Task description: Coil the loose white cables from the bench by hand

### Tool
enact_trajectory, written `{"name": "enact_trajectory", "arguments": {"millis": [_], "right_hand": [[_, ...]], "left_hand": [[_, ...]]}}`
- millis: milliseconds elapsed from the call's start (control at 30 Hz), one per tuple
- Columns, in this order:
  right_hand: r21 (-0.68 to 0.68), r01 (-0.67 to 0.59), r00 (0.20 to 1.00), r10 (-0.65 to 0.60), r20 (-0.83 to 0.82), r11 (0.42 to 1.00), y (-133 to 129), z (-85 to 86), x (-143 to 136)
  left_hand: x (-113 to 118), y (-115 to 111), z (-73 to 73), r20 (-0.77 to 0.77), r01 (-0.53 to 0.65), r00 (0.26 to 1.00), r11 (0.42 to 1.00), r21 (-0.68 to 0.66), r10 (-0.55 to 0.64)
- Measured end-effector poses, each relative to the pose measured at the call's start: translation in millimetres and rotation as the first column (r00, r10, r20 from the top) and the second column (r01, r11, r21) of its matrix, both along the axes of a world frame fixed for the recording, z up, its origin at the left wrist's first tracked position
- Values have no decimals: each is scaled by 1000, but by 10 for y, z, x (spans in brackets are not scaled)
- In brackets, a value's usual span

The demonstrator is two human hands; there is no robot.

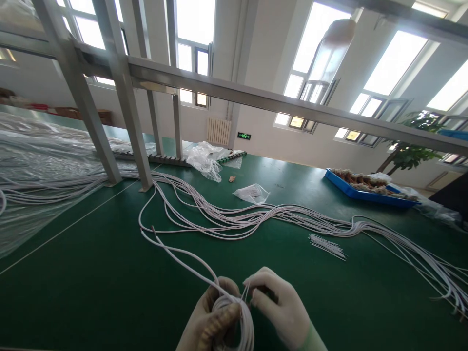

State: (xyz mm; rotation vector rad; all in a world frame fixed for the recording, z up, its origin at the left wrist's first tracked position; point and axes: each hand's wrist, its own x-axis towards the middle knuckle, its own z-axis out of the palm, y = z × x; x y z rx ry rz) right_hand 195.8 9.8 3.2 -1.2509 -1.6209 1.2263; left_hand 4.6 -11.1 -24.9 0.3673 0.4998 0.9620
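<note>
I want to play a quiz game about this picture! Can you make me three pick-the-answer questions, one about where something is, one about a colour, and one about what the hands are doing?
1. Where is the blue tray?
A. far right of the table
B. under the hands
C. on the floor

2. What colour is the table top?
A. red
B. green
C. yellow

3. What is the left hand doing?
A. lying flat and open
B. pointing at a window
C. holding a coil of white cable

Answers: 1 A, the tray sits far off at the right. 2 B, the surface is dark green. 3 C, its fingers wrap the coil while the right hand pinches the cable.
</note>
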Motion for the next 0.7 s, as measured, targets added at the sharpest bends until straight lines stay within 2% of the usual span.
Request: {"name": "enact_trajectory", "arguments": {"millis": [67,133,167,233,300,367,500,567,633,700], "right_hand": [[85,-28,1000,28,8,996,-54,-11,-76],[255,-73,997,62,51,964,-81,-14,-89],[360,-101,994,76,83,928,-82,-7,-80],[555,-159,983,77,168,817,-57,33,-54],[668,-242,954,48,296,703,-5,111,-30],[691,-362,891,14,454,626,60,201,-15],[617,-530,753,-12,658,582,137,252,-18],[622,-464,765,-69,641,630,125,190,-48],[676,-285,821,-190,538,679,93,120,-94],[755,-132,853,-314,416,642,67,93,-139]], "left_hand": [[-7,-20,28,12,0,1000,999,-35,1],[-24,-31,58,10,-5,1000,997,-76,6],[-36,-32,75,2,-4,1000,996,-91,4],[-62,-25,113,-41,7,999,996,-86,-11],[-87,-9,162,-109,39,993,997,-67,-46],[-107,11,220,-169,61,983,996,-63,-71],[-126,43,336,-188,72,978,991,-109,-92],[-132,55,385,-189,93,975,986,-136,-118],[-139,62,432,-172,117,974,980,-162,-145],[-146,58,483,-140,143,976,974,-176,-169]]}}
